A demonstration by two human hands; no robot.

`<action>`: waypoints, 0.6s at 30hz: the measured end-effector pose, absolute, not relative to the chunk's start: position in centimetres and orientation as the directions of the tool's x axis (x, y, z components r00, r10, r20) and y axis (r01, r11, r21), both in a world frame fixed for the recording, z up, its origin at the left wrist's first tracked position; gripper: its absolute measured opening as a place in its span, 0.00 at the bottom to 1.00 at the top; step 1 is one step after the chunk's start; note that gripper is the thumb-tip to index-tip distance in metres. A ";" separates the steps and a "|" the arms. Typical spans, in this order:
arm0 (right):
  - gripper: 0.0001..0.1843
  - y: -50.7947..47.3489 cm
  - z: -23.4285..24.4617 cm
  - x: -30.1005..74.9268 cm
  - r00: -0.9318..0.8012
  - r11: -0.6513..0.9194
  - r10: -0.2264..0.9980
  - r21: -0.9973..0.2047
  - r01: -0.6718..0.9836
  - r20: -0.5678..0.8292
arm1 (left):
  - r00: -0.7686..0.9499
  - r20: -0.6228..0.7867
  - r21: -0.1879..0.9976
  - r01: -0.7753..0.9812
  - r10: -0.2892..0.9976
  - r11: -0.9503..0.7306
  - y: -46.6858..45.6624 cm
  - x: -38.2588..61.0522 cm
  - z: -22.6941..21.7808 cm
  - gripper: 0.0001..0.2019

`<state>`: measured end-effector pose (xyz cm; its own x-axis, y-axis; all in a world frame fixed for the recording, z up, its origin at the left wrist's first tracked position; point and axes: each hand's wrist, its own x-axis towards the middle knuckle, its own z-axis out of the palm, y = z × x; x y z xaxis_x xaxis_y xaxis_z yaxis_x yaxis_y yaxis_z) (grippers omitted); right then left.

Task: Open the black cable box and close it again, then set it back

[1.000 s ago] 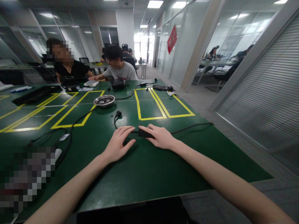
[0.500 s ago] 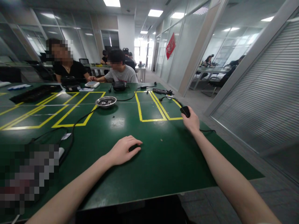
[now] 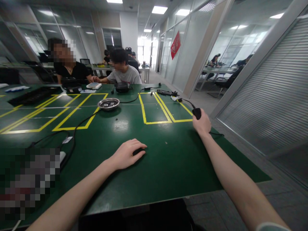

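Observation:
My right hand (image 3: 202, 123) is closed around a small black power adapter (image 3: 196, 113) near the right side of the green table. One cord runs from it toward the far side and ends in a dark plug (image 3: 180, 100); another black cord (image 3: 217, 134) comes out behind the hand toward the table's right edge. My left hand (image 3: 130, 154) rests on the tabletop with nothing in it, thumb and fingers apart. Yellow tape rectangles (image 3: 157, 122) lie between the hands and the far side. A metal bowl (image 3: 108, 104) with small metal parts stands beyond my left hand.
A black folded tripod-like object (image 3: 167, 93) lies at the far right of the table. Black cables (image 3: 75, 134) cross the left side, near a blurred-out item (image 3: 29, 179). A long black tray (image 3: 33, 95) sits far left. Two people sit across the table.
My right hand has moved right with the power adapter, and the cord and plug have been dragged along to the right. My left hand stays where it was.

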<state>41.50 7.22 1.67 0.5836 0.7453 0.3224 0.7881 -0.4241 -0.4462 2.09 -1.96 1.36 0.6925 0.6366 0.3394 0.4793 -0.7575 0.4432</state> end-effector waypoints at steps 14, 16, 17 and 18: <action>0.30 8.1 0.0 42.4 0.545 -0.386 0.777 -0.447 0.807 0.314 | 0.692 0.340 0.455 0.473 0.637 -0.755 -2.0 2.2 1.6 0.10; 0.30 8.1 0.0 42.4 0.544 -0.379 0.764 -0.442 0.813 0.346 | 0.691 0.339 0.456 0.472 0.638 -0.754 -2.0 2.2 1.6 0.10; 0.30 8.1 -0.1 42.4 0.547 -0.384 0.761 -0.437 0.813 0.349 | 0.692 0.338 0.455 0.472 0.637 -0.755 -2.0 2.2 1.6 0.10; 0.30 8.1 -0.1 42.4 0.550 -0.392 0.761 -0.432 0.812 0.344 | 0.694 0.338 0.454 0.472 0.636 -0.756 -2.0 2.2 1.6 0.10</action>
